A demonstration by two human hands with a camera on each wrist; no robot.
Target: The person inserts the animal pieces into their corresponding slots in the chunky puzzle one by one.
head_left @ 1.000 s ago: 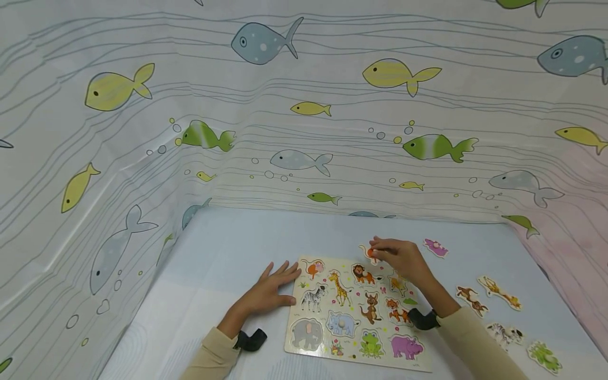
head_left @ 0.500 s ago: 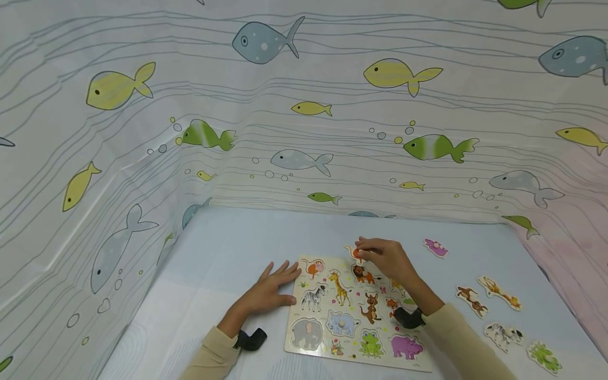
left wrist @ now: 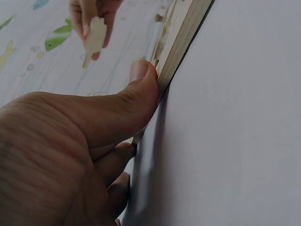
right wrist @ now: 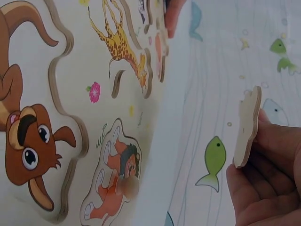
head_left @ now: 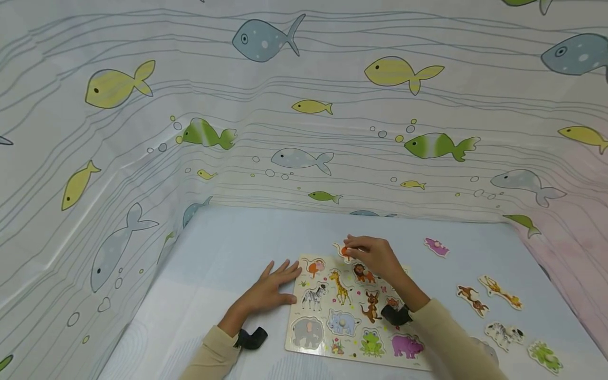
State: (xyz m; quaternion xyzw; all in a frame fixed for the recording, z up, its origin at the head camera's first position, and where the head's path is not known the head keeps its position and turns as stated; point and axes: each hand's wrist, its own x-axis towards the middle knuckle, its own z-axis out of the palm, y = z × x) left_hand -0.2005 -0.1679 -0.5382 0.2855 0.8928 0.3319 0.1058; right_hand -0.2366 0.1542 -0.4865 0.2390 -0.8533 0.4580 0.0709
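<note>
1. Right grip [head_left: 377,258], head view: pinching the orange monkey piece [head_left: 345,253] between thumb and fingertips, just beyond the far edge of the wooden puzzle board [head_left: 387,345].
2. Left grip [head_left: 268,293], head view: released, fingers spread on the counter [head_left: 237,232] beside the board's left edge; thumb touching that edge.
3. Head view, board: lion piece [head_left: 363,273] and blue rhinoceros piece [head_left: 342,322] seated. Monkey recess [head_left: 313,268] at the far left corner.
4. Head view, right of board: hippopotamus piece [head_left: 436,247], kangaroo piece [head_left: 472,301], giraffe piece [head_left: 500,292], zebra piece [head_left: 503,335] and frog piece [head_left: 545,357] lie on the counter. A grey piece [head_left: 486,349] is partly hidden by the right sleeve [head_left: 451,338].
5. Left wrist view: left thumb bears against the board's side. Beyond it, the right grip holds the monkey piece, pale wood showing.
6. Right wrist view: monkey piece is tilted nearly edge-on, apart from the board. A round knob [right wrist: 128,187] projects from the lion piece; the kangaroo recess [right wrist: 28,146] shows its printed picture.
</note>
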